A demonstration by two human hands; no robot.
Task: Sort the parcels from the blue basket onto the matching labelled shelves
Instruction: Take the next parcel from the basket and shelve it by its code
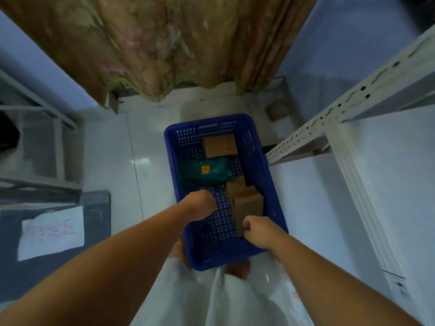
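Observation:
A blue perforated basket [273,198] stands on the white floor in front of me. Inside lie a cardboard box [220,145] at the far end, a green plastic mailer [204,171] with an orange sticker in the middle, and two upright cardboard boxes [247,203] by the right wall. My left hand [200,204] reaches down into the basket near the green mailer; its fingers are hidden behind the wrist. My right hand [257,231] is closed on the near end of the closest upright cardboard box.
White metal shelving [353,102] runs along the right, its posts slotted. On the left are grey shelf frames [56,142] and a dark surface with a white handwritten paper label [50,231]. A floral curtain [164,43] hangs beyond the basket. My light clothing fills the bottom.

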